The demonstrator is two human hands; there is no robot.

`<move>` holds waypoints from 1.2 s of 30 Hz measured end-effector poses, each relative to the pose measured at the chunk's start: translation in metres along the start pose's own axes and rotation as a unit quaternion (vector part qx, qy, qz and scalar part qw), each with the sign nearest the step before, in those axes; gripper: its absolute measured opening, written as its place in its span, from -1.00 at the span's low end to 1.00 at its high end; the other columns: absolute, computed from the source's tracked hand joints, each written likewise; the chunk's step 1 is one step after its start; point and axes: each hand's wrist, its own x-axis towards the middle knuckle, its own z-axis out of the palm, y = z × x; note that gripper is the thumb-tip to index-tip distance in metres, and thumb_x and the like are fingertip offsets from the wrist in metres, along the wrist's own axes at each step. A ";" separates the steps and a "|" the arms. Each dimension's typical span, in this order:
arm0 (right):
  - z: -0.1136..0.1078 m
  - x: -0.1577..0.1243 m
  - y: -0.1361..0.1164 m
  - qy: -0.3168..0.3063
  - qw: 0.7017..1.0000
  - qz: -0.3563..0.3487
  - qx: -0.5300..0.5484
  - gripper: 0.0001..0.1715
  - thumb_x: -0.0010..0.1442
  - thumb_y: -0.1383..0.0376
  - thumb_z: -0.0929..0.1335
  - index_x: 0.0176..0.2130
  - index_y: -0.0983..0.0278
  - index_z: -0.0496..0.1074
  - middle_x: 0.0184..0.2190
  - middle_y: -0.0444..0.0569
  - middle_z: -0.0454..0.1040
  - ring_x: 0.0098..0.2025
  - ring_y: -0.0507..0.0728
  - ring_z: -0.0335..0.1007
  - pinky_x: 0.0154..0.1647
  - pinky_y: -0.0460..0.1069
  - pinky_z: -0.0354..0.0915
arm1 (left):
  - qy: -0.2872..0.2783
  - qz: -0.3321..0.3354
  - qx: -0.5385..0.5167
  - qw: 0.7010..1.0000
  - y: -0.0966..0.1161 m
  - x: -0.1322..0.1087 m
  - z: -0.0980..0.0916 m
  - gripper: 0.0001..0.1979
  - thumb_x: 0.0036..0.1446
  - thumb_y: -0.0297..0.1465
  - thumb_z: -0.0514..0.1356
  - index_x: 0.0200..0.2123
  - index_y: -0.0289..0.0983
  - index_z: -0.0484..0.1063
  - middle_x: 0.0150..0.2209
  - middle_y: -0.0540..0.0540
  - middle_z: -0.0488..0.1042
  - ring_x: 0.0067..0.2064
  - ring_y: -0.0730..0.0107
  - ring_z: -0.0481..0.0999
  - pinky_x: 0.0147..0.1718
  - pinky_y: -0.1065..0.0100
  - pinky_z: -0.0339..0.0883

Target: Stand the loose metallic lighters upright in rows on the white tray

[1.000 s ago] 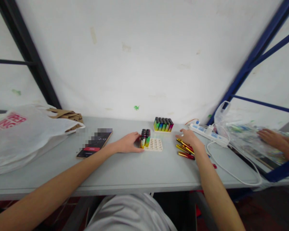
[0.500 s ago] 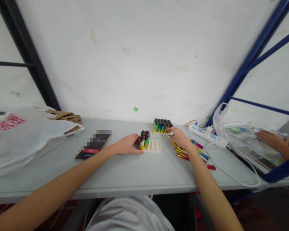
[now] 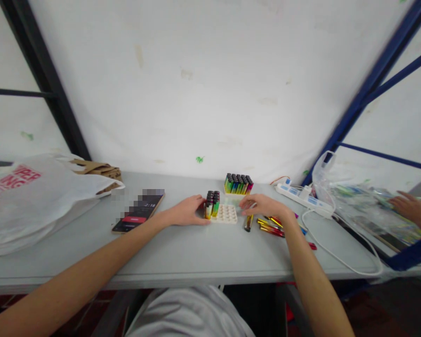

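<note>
A cream tray with round holes (image 3: pixel 226 214) lies on the grey table (image 3: pixel 196 248), with several coloured lighters (image 3: pixel 212 204) standing in its left rows. My left hand (image 3: pixel 185 211) rests against the tray's left side, fingers curled on it. My right hand (image 3: pixel 263 207) hovers just right of the tray, pinching a gold lighter (image 3: pixel 247 223) that hangs down from its fingers. More loose lighters (image 3: pixel 272 226) lie on the table under my right wrist. A second tray full of lighters (image 3: pixel 237 184) stands behind.
A phone (image 3: pixel 137 213) lies left of the tray, beyond it a white plastic bag (image 3: pixel 31 196) and a brown paper bag (image 3: pixel 98 168). A white power strip (image 3: pixel 303 197) with its cable and a clear bag (image 3: pixel 358 201) sit right, where another person's hand (image 3: pixel 409 209) works.
My right hand left the loose lighters, passed by the back tray, and now sits beside the near tray with a gold lighter in its fingers. My left hand stayed put.
</note>
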 end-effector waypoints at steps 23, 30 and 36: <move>-0.003 -0.005 -0.016 -0.006 0.998 -0.005 0.063 -0.62 0.05 0.08 0.52 -0.27 0.26 0.42 -0.43 -0.14 0.55 -0.33 0.13 0.47 -0.26 -0.02 0.35 | 0.002 0.003 -0.002 1.000 -0.002 0.000 0.001 -0.47 -0.01 0.03 0.32 -0.17 -0.28 0.45 -0.16 -0.20 0.50 -0.15 0.05 0.51 -0.14 0.19 0.41; -0.001 -0.011 -0.048 0.074 0.980 -0.025 0.185 -0.54 0.10 0.00 0.50 -0.17 0.27 0.46 -0.31 -0.02 0.61 -0.23 0.22 0.61 -0.14 0.09 0.49 | -0.005 -0.007 -0.009 1.000 -0.004 0.000 0.003 -0.47 -0.01 0.03 0.32 -0.17 -0.28 0.42 -0.16 -0.20 0.50 -0.15 0.06 0.51 -0.14 0.21 0.40; 0.001 -0.010 -0.051 0.084 0.980 -0.035 0.179 -0.57 0.11 0.02 0.50 -0.17 0.27 0.46 -0.24 -0.03 0.57 -0.23 0.22 0.64 -0.13 0.10 0.55 | -0.006 -0.001 0.004 1.000 -0.004 0.001 0.003 -0.45 0.01 0.03 0.32 -0.14 -0.30 0.42 -0.15 -0.21 0.51 -0.14 0.06 0.51 -0.12 0.20 0.39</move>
